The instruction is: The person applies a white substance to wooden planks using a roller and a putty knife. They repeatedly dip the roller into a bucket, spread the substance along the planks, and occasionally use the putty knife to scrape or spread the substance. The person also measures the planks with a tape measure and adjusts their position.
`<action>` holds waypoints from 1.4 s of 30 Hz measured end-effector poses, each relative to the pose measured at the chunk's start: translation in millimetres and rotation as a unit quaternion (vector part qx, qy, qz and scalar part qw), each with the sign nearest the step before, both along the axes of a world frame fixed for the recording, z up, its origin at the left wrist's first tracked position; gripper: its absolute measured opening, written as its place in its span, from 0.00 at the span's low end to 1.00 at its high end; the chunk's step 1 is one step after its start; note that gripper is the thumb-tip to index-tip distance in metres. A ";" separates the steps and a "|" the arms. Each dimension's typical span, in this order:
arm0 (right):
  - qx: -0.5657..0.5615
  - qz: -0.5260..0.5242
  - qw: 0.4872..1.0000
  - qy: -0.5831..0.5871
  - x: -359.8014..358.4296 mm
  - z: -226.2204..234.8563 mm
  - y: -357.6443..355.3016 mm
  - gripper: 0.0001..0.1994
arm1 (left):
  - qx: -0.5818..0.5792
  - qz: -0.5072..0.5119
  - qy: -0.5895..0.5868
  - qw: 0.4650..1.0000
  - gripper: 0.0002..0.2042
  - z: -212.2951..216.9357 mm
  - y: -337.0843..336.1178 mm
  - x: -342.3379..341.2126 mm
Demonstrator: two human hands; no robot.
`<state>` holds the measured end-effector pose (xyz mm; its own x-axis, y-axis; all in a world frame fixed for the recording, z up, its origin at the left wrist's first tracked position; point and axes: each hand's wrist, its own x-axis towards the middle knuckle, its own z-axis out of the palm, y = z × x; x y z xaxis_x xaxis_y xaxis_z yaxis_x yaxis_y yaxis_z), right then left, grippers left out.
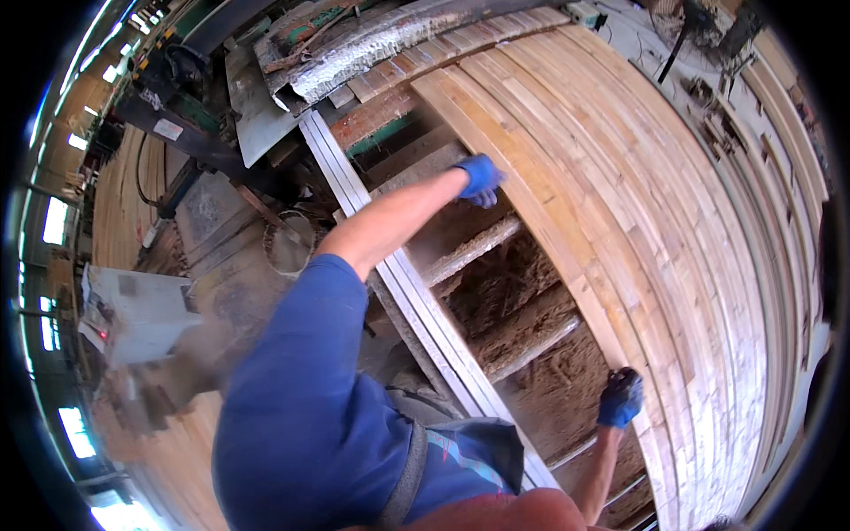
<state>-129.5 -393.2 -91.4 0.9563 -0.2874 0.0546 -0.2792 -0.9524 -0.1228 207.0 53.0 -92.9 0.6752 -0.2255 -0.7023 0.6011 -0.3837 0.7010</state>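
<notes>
**Two gloved hands on one long board**

Both hands gripped the innermost plank (531, 221): left hand (481, 177) curled over its near edge far up, right hand (620, 398) clamped lower down, fingers closed, blue gloves on. The plank lay against the wide stack of boards (691, 265), over sawdust. Risk: uneven pull could twist it, pinching fingers against neighbouring boards.
</notes>
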 end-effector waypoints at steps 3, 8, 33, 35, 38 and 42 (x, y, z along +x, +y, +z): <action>0.006 -0.085 0.996 -0.010 -21.2 0.2 -1.7 0.09 | 0.046 -0.076 -0.095 0.991 0.23 53.8 0.2 -20.3; 0.302 -0.003 0.941 0.150 -61.8 11.4 36.3 0.12 | -0.071 -0.124 -0.030 0.989 0.23 131.4 89.0 -156.1; 0.441 0.014 0.896 -0.051 -106.1 126.0 25.5 0.17 | -0.187 -0.077 0.102 0.974 0.15 -5.3 -18.6 -263.9; 0.590 -0.005 0.806 0.050 -129.5 133.5 62.5 0.17 | -0.172 -0.113 0.078 0.976 0.15 6.5 -21.3 -255.5; 0.674 -0.133 0.699 0.199 -165.2 98.2 118.8 0.20 | -0.119 -0.146 -0.028 0.982 0.12 7.9 -42.6 -242.3; 0.804 -0.322 0.500 0.010 -177.9 6.3 112.0 0.24 | -0.102 -0.110 -0.045 0.988 0.12 8.4 -60.1 -230.6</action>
<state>-307.4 -281.3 -85.1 0.6323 -0.1946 -0.7499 -0.4804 0.6609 -0.5766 -23.6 -7.1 -84.5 0.6522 -0.5035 -0.5667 0.4507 -0.3436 0.8239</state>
